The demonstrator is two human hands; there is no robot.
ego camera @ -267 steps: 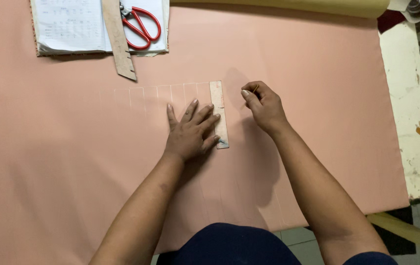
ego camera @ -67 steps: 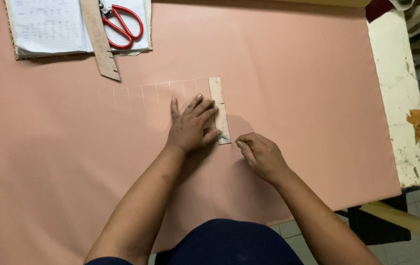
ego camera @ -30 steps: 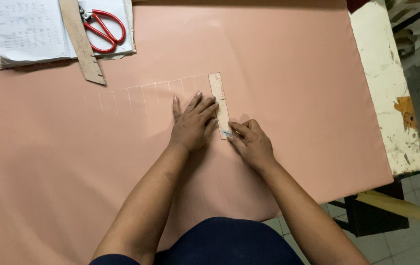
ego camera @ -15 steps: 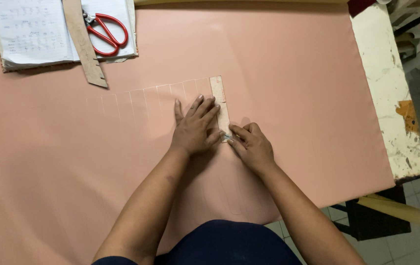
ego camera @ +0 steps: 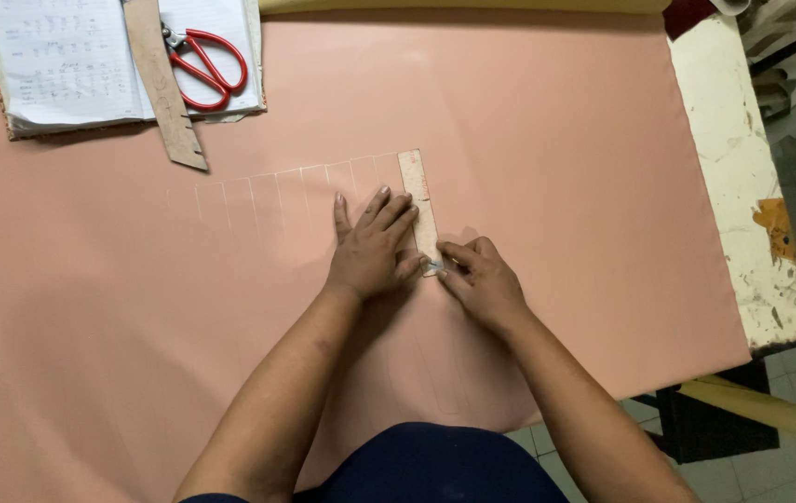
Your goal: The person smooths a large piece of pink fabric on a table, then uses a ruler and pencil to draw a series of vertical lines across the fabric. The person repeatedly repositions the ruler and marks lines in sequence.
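So the right hand (ego camera: 482, 284) has come down from the far end of the short ruler (ego camera: 419, 210) to its near end over the last few seconds, fingers pinched together on a small pale marker, probably chalk (ego camera: 433, 267), too small to be sure, right at the ruler's bottom corner. Looks like that stroke along the ruler's edge is about done. The left hand (ego camera: 370, 247) hasn't budged, fingers spread flat, pressing the ruler and the pink fabric (ego camera: 547, 140) down, holding nothing. The ruler sits upright-ish at the right end of a row of faint chalk lines (ego camera: 272, 191) running off to the left across the cloth, so another line is joining that set. Up in the far left corner there's an open notebook (ego camera: 72, 61) with a long ruler (ego camera: 163, 84) and red scissors (ego camera: 207, 65) lying on it, well apart from the hands. The chipped white table edge (ego camera: 738, 177) pokes out on the right. Nothing sits in the way near the hands.
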